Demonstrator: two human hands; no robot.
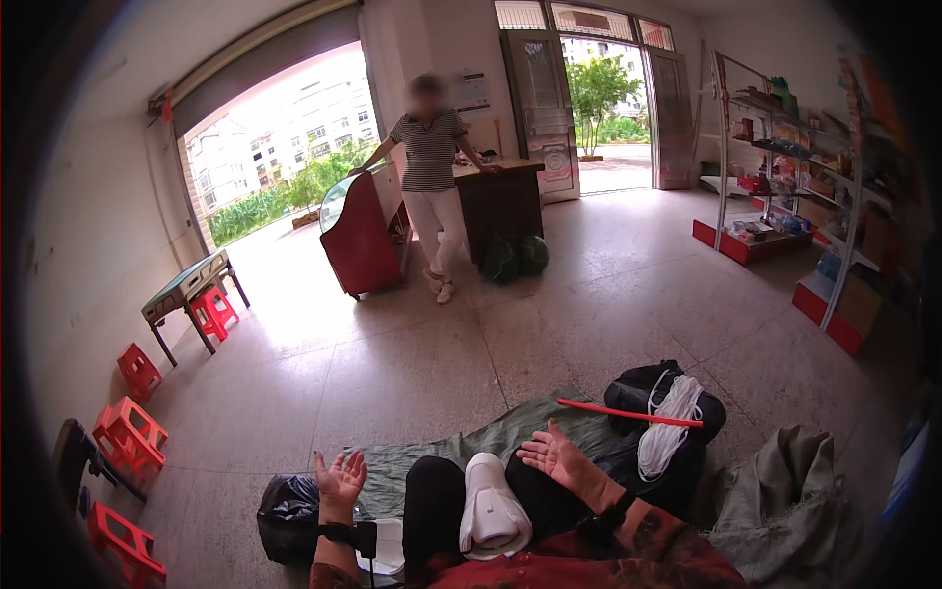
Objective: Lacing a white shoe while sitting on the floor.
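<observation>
My left hand (341, 478) is raised palm up beside my left knee, fingers apart and nothing in it. Over my right thigh, my right hand (555, 455) is also turned up with spread fingers, holding nothing. Between my legs rests a rolled white sheet-like piece (491, 506), nearest to the right hand but apart from it. A flat white piece (387, 546) lies beside my left leg. To the right, a hank of white cord (671, 428) lies on a black bag (643, 388), with a thin red rod (628, 412) across it.
A green woven sheet (432, 449) spreads on the floor before me. A black plastic bag (287, 518) sits left, a grey-green sack (782, 501) right. Red stools (132, 437) line the left wall. A person (430, 147) stands by a counter (502, 211); shelves (775, 167) stand right.
</observation>
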